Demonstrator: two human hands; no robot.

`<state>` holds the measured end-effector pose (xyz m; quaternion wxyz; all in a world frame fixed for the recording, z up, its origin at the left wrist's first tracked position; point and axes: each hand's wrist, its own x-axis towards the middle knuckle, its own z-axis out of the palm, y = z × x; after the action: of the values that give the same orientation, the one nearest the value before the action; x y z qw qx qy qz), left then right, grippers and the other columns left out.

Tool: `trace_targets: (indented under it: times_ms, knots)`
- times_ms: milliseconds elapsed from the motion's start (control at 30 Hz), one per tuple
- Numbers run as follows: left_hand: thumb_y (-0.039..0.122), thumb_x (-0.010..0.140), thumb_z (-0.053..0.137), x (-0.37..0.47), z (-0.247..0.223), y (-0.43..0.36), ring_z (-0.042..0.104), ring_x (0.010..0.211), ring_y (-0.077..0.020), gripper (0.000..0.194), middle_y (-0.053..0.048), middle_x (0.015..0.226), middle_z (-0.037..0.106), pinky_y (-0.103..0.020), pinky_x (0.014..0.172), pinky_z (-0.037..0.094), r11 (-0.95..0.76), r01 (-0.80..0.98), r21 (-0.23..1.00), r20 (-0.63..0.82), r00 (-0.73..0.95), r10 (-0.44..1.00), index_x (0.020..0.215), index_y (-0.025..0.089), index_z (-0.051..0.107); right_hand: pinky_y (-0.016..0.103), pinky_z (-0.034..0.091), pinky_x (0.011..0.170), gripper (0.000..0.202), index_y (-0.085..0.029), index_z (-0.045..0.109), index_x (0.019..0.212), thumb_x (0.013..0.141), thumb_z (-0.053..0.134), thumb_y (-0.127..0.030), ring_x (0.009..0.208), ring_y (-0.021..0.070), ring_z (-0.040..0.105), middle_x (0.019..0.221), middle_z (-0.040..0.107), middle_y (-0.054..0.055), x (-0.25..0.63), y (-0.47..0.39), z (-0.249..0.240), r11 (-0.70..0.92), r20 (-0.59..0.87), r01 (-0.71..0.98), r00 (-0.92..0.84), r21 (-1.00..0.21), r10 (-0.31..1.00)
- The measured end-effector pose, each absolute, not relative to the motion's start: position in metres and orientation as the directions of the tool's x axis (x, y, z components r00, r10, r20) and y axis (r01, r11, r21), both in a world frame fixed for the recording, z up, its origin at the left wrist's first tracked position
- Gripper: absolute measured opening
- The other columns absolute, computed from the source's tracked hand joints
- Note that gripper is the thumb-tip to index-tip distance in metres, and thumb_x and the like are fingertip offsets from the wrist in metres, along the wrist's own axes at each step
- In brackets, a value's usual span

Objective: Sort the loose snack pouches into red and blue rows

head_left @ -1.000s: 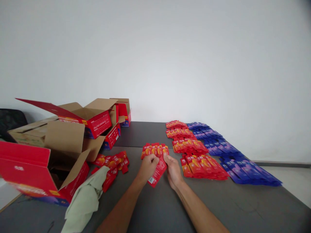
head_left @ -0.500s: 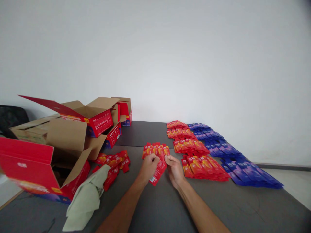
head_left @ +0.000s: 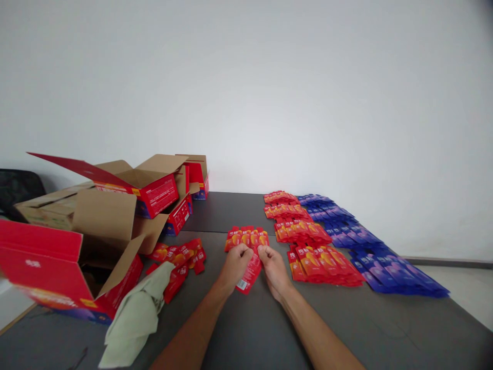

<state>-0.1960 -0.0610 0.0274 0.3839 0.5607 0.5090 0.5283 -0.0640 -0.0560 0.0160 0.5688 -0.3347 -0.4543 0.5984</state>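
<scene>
Between my two hands is a red sachet [head_left: 249, 276], its printed back with a barcode turned up. My left hand [head_left: 236, 266] pinches it from the left, thumb on top. From the right, my right hand [head_left: 272, 266] closes thumb and fingers on its upper edge. Just beyond the hands, several red and orange sachets [head_left: 246, 237] lie side by side on the dark table [head_left: 246, 334]. To the left is a loose heap of red sachets [head_left: 181, 257], partly under a pale green cloth [head_left: 136, 313].
Overlapping rows of red sachets [head_left: 323, 264] and blue sachets [head_left: 396, 272] run along the right side. Open red cartons [head_left: 42, 267] with raised flaps crowd the left. A white wall [head_left: 246, 103] stands behind the table.
My right hand has shifted slightly left, its thumb closer to my left hand. The held sachet has turned a little, showing more of its barcode.
</scene>
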Motion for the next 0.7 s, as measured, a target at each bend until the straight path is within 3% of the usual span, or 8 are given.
trace_targets:
  times_ms: [200, 367, 467, 600, 700]
  knots:
    - [0.04, 0.08, 0.057, -0.1967, 0.0247, -0.0599, 0.043, 0.055, -0.0095, 0.027, 0.005, 0.059, 0.05, -0.022, 0.054, 0.034, -0.137, 0.068, 0.988, 0.146, -0.163, 0.976, 0.065, 0.018, 0.049, 0.023, 0.03, 0.055, 0.043, -0.018, 0.059, 0.063, 0.077, 0.069, -0.057, 0.055, 0.0106, 0.04, 0.059, 0.053, -0.003, -0.0585, -0.0547, 0.0167, 0.05, 0.097, -0.286, -0.155, -0.957, 0.983]
    - [0.043, 0.078, 0.059, -0.1952, 0.0243, -0.0609, 0.045, 0.051, -0.0093, 0.029, 0.004, 0.059, 0.053, -0.022, 0.05, 0.034, -0.045, -0.107, 0.993, 0.033, -0.112, 0.993, 0.068, 0.018, 0.051, 0.024, 0.033, 0.057, 0.041, -0.018, 0.061, 0.069, 0.077, 0.069, -0.057, 0.057, 0.0105, 0.041, 0.064, 0.057, -0.003, -0.06, -0.055, 0.0167, 0.079, 0.134, -0.34, -0.142, -0.937, 0.981]
    - [0.041, 0.079, 0.059, -0.1962, 0.0252, -0.059, 0.053, 0.057, -0.0117, 0.027, 0.001, 0.064, 0.059, -0.023, 0.056, 0.04, -0.089, -0.021, 0.996, 0.086, -0.118, 0.989, 0.071, 0.016, 0.056, 0.023, 0.03, 0.054, 0.041, -0.018, 0.061, 0.069, 0.078, 0.068, -0.056, 0.054, 0.0096, 0.038, 0.06, 0.053, -0.003, -0.0622, -0.0549, 0.0158, 0.078, 0.125, -0.34, -0.116, -0.937, 0.985]
    - [0.034, 0.075, 0.064, -0.1952, 0.0276, -0.0604, 0.063, 0.08, -0.0166, 0.02, -0.002, 0.084, 0.066, -0.029, 0.076, 0.048, -0.25, 0.13, 0.959, 0.275, -0.228, 0.934, 0.086, 0.018, 0.058, 0.023, 0.025, 0.049, 0.044, -0.018, 0.056, 0.062, 0.078, 0.068, -0.058, 0.05, 0.0088, 0.033, 0.054, 0.047, -0.005, -0.061, -0.0519, 0.0155, 0.083, 0.107, -0.336, -0.051, -0.938, 0.993]
    - [0.033, 0.073, 0.067, -0.189, 0.0302, -0.0674, 0.063, 0.092, -0.0202, 0.024, -0.005, 0.096, 0.067, -0.032, 0.08, 0.05, -0.268, 0.232, 0.935, 0.311, -0.173, 0.934, 0.092, 0.019, 0.059, 0.024, 0.027, 0.049, 0.043, -0.018, 0.057, 0.062, 0.078, 0.067, -0.057, 0.05, 0.0092, 0.036, 0.054, 0.048, -0.004, -0.06, -0.0515, 0.018, 0.072, 0.099, -0.378, -0.053, -0.923, 0.994]
